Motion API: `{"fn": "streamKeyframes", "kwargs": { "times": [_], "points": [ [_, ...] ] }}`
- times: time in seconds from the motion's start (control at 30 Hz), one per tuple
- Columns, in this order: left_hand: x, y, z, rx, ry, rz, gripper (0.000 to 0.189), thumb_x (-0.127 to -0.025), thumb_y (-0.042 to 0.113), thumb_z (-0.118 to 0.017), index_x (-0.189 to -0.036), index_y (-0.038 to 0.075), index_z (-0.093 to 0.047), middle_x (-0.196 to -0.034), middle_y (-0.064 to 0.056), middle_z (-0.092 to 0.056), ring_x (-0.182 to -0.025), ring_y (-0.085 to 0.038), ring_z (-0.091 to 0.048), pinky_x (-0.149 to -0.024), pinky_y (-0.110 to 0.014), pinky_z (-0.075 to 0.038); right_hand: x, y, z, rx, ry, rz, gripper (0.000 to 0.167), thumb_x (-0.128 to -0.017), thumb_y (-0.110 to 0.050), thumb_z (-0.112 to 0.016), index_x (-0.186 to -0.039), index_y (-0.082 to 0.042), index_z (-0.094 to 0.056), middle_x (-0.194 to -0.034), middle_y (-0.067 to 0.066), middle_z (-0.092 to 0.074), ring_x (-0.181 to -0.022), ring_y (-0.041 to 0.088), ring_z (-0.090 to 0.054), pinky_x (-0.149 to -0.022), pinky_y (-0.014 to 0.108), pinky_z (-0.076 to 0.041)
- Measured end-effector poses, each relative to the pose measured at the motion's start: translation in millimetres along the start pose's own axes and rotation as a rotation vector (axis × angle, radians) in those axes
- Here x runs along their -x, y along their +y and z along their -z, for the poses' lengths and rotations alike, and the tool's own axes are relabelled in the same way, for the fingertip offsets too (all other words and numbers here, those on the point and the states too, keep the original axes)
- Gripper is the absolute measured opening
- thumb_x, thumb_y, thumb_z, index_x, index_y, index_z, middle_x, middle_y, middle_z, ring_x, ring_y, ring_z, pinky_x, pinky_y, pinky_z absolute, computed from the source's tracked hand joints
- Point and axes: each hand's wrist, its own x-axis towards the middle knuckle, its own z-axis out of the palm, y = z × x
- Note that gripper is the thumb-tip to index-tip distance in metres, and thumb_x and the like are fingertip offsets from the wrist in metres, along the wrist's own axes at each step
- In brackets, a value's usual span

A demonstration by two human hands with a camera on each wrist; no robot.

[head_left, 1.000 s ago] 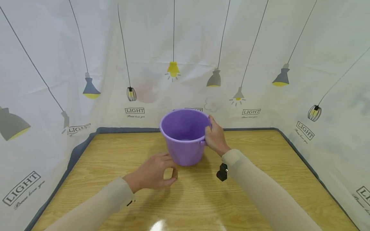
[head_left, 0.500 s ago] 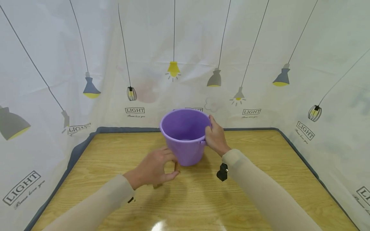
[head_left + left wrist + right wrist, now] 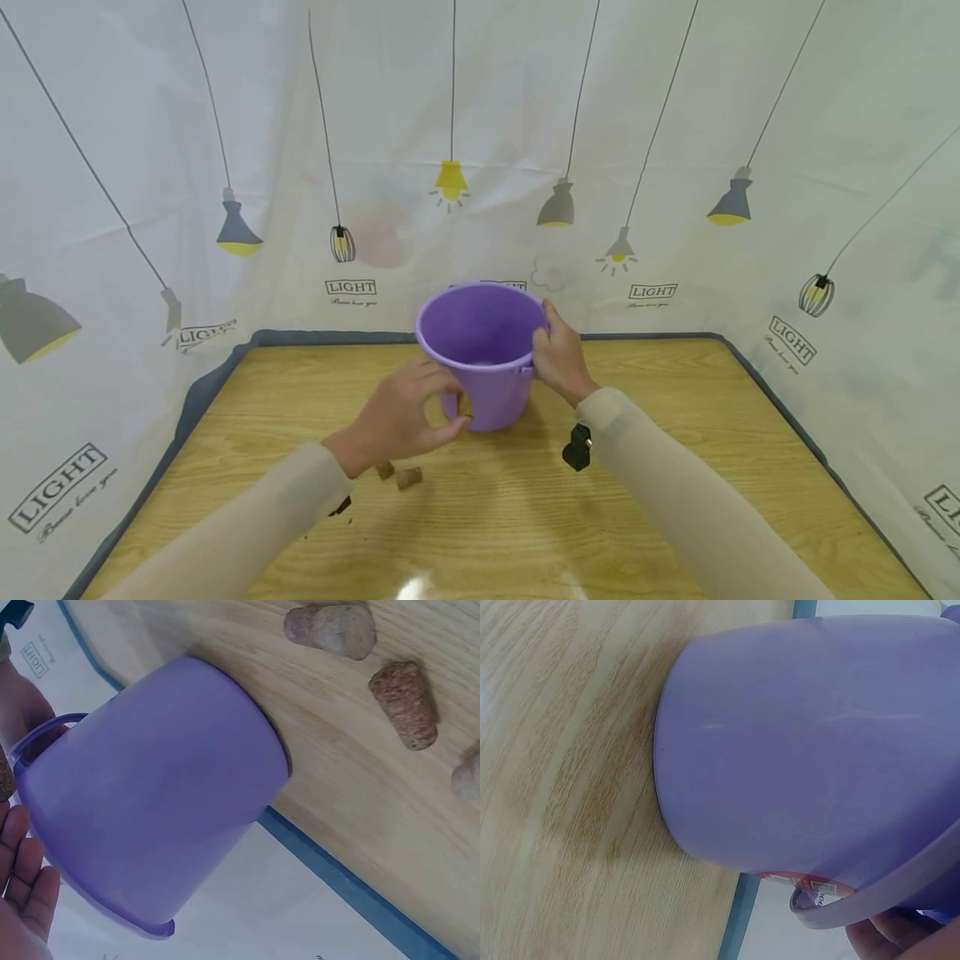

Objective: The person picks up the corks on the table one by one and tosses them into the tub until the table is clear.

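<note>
A purple bucket point(image 3: 491, 396) stands on the wooden table, its mouth facing up toward the head camera. My right hand point(image 3: 561, 354) grips it at the right side of the rim, by the handle point(image 3: 900, 896). In front of the bucket's left side, my left hand point(image 3: 405, 408) pinches a cork point(image 3: 465, 406) between thumb and fingers, below the rim. The left wrist view catches that hand's fingers point(image 3: 34, 889) at the left edge, beside the bucket's rim. Beneath the left hand, a pale cork point(image 3: 330, 630) and a brown speckled cork point(image 3: 405, 705) lie on the tabletop.
Another cork point(image 3: 466, 778) lies on the table, cut off by the left wrist view's edge. A white curtain point(image 3: 660, 125) printed with lamps surrounds the table point(image 3: 637, 533) at the back and sides. Small dark crumbs dot the wood near the left sleeve point(image 3: 262, 508).
My left hand has risen from the tabletop alongside the bucket with the cork, uncovering corks on the table. My right hand and the bucket have stayed in place.
</note>
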Motion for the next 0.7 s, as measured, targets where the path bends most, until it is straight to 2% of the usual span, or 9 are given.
{"fn": "streamKeyframes", "kwargs": {
  "times": [0.2, 0.5, 0.7],
  "points": [
    [-6.1, 1.6, 1.6, 0.008, 0.008, 0.014, 0.031, -0.079, 0.021, -0.084, -0.104, 0.007, -0.074, -0.101, -0.001, -0.073, -0.102, -0.018, -0.065, -0.097, -0.035, -0.055, -0.2, 0.4, 0.7, -0.010, -0.010, -0.016, 0.064, -0.104, -0.018, -0.033, -0.166, -0.013, -0.018, -0.149, 0.024, -0.049, -0.049, 0.017, -0.057, -0.051, 0.036, -0.059],
    [-15.9, -1.6, 4.0, -0.035, 0.085, -0.002, 0.026, -0.077, 0.020, -0.085, -0.095, 0.007, -0.073, -0.092, 0.000, -0.072, -0.092, -0.017, -0.063, -0.086, -0.032, -0.056, -0.1, -0.6, 0.4, 0.001, -0.010, -0.016, 0.064, -0.104, -0.018, -0.033, -0.165, -0.013, -0.018, -0.152, 0.022, -0.047, -0.048, 0.016, -0.056, -0.051, 0.035, -0.059],
    [-26.8, -4.8, 6.6, -0.063, 0.117, 0.005, 0.023, -0.078, 0.019, -0.084, -0.093, 0.006, -0.073, -0.090, -0.002, -0.072, -0.089, -0.018, -0.063, -0.084, -0.033, -0.056, -0.5, -0.1, 0.5, 0.010, -0.004, -0.011, 0.064, -0.104, -0.017, -0.033, -0.165, -0.013, -0.019, -0.153, 0.021, -0.047, -0.048, 0.016, -0.056, -0.051, 0.035, -0.059]
  ]
}}
